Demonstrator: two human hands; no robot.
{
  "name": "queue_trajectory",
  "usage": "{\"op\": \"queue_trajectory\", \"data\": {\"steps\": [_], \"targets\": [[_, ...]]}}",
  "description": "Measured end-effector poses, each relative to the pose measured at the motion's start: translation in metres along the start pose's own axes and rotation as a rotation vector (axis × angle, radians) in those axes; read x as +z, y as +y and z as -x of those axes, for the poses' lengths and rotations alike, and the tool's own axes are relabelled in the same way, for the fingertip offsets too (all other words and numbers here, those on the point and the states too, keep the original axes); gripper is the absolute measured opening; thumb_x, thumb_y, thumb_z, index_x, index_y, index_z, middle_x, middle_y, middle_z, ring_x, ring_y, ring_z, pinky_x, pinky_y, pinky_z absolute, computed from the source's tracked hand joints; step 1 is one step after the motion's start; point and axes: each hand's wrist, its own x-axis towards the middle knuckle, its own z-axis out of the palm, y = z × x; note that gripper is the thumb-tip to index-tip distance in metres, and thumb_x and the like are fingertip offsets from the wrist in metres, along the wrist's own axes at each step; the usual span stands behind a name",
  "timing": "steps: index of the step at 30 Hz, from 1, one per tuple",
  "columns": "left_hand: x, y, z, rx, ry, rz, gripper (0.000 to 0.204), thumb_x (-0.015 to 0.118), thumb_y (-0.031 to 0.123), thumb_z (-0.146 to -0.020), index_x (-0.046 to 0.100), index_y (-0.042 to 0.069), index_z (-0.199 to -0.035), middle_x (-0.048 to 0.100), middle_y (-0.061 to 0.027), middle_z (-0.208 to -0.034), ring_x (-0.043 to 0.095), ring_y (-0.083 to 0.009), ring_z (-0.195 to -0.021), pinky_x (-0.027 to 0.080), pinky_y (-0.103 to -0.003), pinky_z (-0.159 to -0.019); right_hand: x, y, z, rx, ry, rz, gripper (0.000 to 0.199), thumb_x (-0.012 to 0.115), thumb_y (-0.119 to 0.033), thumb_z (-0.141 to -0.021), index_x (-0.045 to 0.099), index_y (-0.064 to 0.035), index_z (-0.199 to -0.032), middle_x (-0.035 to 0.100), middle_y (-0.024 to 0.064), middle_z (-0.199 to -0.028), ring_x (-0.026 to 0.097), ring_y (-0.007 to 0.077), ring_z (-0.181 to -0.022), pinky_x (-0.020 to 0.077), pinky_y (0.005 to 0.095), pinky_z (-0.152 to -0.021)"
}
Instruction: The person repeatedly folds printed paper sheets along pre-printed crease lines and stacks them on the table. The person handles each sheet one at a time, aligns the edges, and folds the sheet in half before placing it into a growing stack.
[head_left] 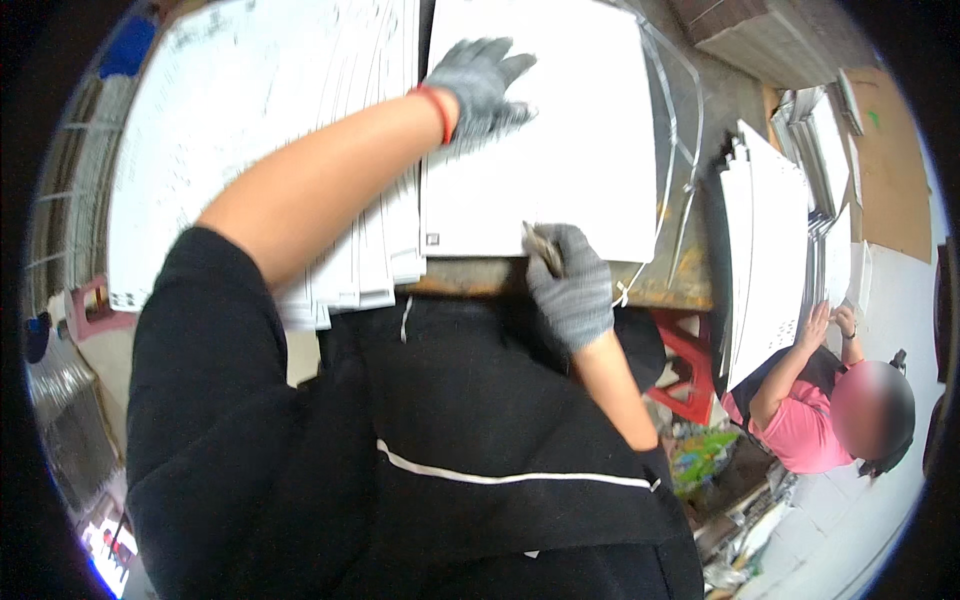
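Observation:
A large white sheet or board (545, 180) lies flat before me on the worktable (465, 277). My left hand (482, 88), in a grey knit glove, rests across its far part with the fingers spread. At the near edge of the sheet is my right hand (572, 290), also gloved, its fingers curled closed. A small greyish-brown thing (541, 245) pokes out between thumb and fingers, too blurred to name. Under my left forearm, a fanned pile of printed white sheets (230, 120) overlaps at its right side.
White plastic strapping (690, 130) loops along the table's right side. Farther right stand stacked white sheets (765, 250), where a co-worker in a pink shirt (800, 425) has both hands. A red plastic stool (690, 375) is below the table. Bundled boards (75, 170) stand at far left.

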Motion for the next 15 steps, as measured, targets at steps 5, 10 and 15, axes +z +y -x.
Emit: {"op": "queue_trajectory", "data": {"steps": [5,10,15], "targets": [[-0.045,-0.012,0.068,-0.45,-0.167,1.31,0.079,0.061,0.039,-0.088,0.024,0.014,-0.154,0.021,-0.0237,-0.157,0.022,-0.0388,-0.144,0.023,-0.055,-0.116,-0.025,0.05,0.007,-0.053,0.402,0.097,0.034,0.06,0.004,-0.068,0.062,-0.004,-0.101,0.057,0.022,-0.122,0.053,0.0387,-0.117,0.041,0.0463,-0.104],[-0.038,0.0,0.122,-0.788,-0.083,1.498,0.07,0.067,0.021,-0.081,0.041,0.005,-0.145,0.047,-0.0256,-0.138,0.052,-0.0304,-0.12,0.047,-0.044,-0.097,-0.039,0.079,0.017,0.016,0.357,0.006,0.04,0.054,0.009,-0.065,0.06,-0.0002,-0.104,0.053,0.0232,-0.13,0.05,0.0394,-0.124,0.0391,0.0428,-0.109],[-0.043,0.001,0.121,-0.871,0.108,1.969,0.039,0.059,0.012,-0.09,0.052,0.003,-0.128,0.059,-0.0003,-0.077,0.053,-0.0111,-0.059,0.054,-0.026,-0.06,-0.031,0.092,0.019,-0.005,0.4,-0.242,0.049,0.05,0.013,-0.063,0.057,0.0,-0.11,0.051,0.0212,-0.13,0.053,0.0325,-0.121,0.0414,0.04,-0.108]]}}
